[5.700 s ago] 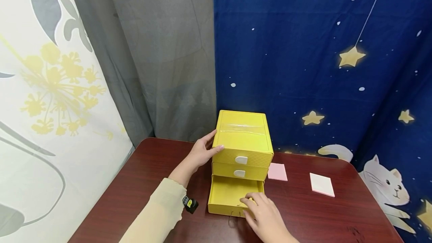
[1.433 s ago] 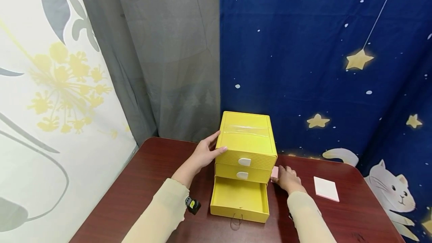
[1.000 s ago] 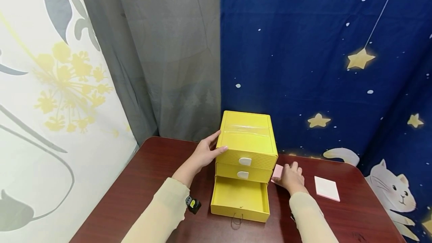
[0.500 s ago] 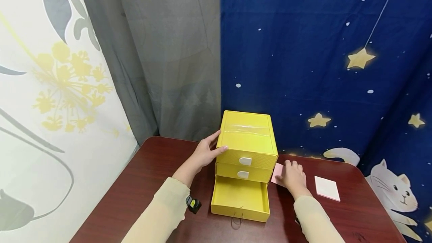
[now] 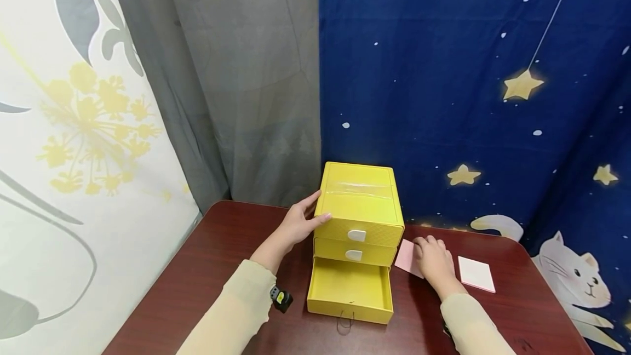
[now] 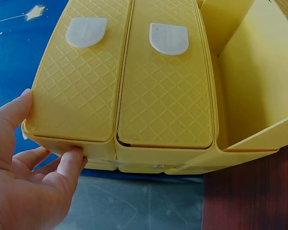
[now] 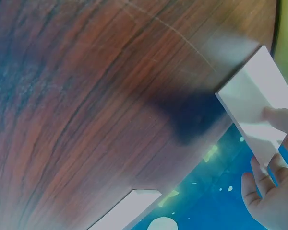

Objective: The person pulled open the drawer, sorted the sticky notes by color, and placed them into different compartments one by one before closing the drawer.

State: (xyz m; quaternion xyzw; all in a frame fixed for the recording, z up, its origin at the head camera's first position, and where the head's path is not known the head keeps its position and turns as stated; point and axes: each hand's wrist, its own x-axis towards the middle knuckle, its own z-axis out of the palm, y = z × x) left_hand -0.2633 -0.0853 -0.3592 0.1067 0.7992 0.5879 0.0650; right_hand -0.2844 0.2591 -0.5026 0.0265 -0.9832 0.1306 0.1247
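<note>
A yellow drawer unit (image 5: pixel 362 193) stands on the table with its bottom drawer (image 5: pixel 350 284) pulled out and bare inside. My left hand (image 5: pixel 296 224) rests against its upper left side, the thumb at the front top corner and the other fingers (image 6: pixel 69 163) on the side wall. To the right of the unit, my right hand (image 5: pixel 435 261) holds a pink notepad (image 5: pixel 408 259) by its right part. In the right wrist view, the thumb lies across the pad's face (image 7: pixel 249 105) and the other fingers are by its far edge.
A white notepad (image 5: pixel 476 274) lies to the right of my right hand on the dark red table (image 5: pixel 236 234). Two white tabs, an upper one (image 5: pixel 357 235) and a lower one (image 5: pixel 353 255), mark the closed drawers. A wire loop (image 5: pixel 345 321) hangs at the open drawer's front. Curtains stand behind.
My right hand has left the open drawer, reached the pink notepad, and shifted rightward along it, uncovering more of its left part. The left hand keeps its place on the drawer unit.
</note>
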